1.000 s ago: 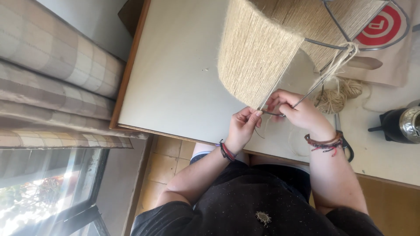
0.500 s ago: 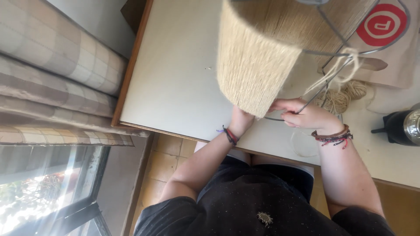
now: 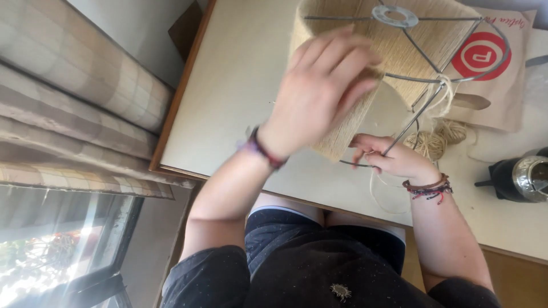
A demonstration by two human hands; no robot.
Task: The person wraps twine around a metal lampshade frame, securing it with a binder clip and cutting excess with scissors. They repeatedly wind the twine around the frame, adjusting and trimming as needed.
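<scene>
A wire lampshade frame [image 3: 399, 34], partly wrapped in beige twine, is tilted over a pale table [image 3: 240, 85]. My left hand [image 3: 319, 91] lies raised against the wrapped side of the shade, fingers spread along the upper rim. My right hand [image 3: 394, 158] pinches the bare lower wire ring and a strand of twine near the table's front edge. A loose bundle of twine [image 3: 439, 137] lies just beyond my right hand. Both wrists wear bracelets.
A beige paper bag with a red circle [image 3: 496, 68] lies at the back right. A dark and metallic pot-like object [image 3: 522, 177] stands at the right edge. Checked curtains [image 3: 63, 108] and a window [image 3: 51, 251] are to the left of the table.
My left hand has left the lower edge of the shade and risen to its upper side. The view has shifted closer, showing the frame's inside ring.
</scene>
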